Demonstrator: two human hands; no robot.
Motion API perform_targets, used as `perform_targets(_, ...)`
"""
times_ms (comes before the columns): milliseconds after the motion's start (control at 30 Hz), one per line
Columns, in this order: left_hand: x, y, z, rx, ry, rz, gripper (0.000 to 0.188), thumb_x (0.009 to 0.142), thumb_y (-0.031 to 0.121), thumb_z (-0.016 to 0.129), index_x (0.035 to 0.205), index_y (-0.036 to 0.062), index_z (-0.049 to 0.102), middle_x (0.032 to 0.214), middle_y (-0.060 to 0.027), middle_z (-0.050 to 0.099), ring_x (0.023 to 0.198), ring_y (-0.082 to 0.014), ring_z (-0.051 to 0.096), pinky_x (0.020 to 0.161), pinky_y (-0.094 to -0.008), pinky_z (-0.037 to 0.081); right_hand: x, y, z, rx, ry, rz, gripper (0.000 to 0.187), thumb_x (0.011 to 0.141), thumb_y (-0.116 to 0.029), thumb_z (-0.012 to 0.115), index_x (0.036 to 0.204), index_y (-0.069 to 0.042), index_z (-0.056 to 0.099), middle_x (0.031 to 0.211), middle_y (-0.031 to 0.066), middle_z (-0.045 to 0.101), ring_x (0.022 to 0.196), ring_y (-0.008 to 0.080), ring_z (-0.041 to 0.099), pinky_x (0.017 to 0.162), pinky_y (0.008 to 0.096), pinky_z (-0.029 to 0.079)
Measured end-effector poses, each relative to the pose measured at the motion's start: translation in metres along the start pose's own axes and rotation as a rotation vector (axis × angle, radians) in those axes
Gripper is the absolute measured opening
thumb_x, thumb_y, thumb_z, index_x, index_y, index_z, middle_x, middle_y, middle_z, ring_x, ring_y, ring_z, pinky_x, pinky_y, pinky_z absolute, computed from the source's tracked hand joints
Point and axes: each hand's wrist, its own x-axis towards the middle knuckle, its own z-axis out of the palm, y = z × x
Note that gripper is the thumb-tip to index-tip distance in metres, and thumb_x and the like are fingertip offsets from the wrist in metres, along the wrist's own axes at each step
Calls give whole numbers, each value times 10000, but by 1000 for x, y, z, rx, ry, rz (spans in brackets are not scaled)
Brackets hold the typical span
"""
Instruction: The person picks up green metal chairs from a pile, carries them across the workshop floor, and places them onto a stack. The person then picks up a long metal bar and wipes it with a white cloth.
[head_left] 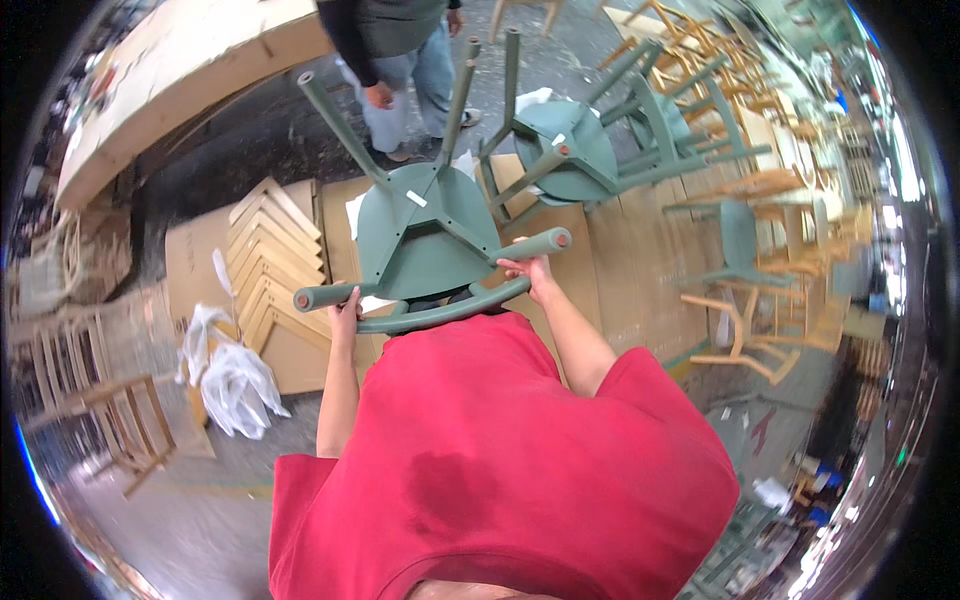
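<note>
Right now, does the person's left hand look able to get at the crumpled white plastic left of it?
Probably not: the left hand is taken up with a green chair's leg, and the white plastic lies off to its left.

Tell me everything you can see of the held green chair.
The green chair is upside down before the red shirt, its four round legs splayed, the near two with reddish-brown tips. The rounded seat's underside shows crossing braces and a small white label. It looks like painted wood. A curved rail runs along its near side. The left hand and right hand each grip a near leg.
</note>
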Motion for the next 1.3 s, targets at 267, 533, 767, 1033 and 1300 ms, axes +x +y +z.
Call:
perform_targets(267,17,18,23,48,-57,-27,464,942,139,718,1338,85,482,743,-19,533,529,-91,485,451,-266,418,10,6,-15,27,96,37,394,1013,-450,401,1299,-198,499,1178,160,653,870,256,724,594,412,584)
perform_targets(533,17,8,21,83,-48,-46,430,963,165,695,1331,103,481,705,-6,507,516,-88,470,445,-265,425,7,0,-4,-30,116,112,427,992,-513,384,1310,-257,508,1103,153,722,734,217,682,593,432,563)
perform_targets(767,19,14,21,107,-35,-51,434,961,195,704,1322,92,486,759,-5,519,535,-76,476,443,-251,433,11,-1,-3,-72,132,163,487,962,-573,359,1317,-283,523,1071,158,742,675,217,653,649,443,556)
perform_targets(1033,20,13,37,113,-28,6,468,949,213,722,1324,59,488,778,-17,534,528,-83,480,432,-267,433,11,-20,-8,-81,118,161,442,994,-508,368,1339,-264,498,1127,185,721,694,237,661,648,448,567)
perform_targets(1300,-2,-4,34,91,98,3,462,940,209,734,1313,55,510,855,-15,556,540,-80,466,443,-259,414,19,-20,-11,-38,66,136,345,1002,-421,462,1293,-247,527,1161,130,675,933,243,718,631,430,565)
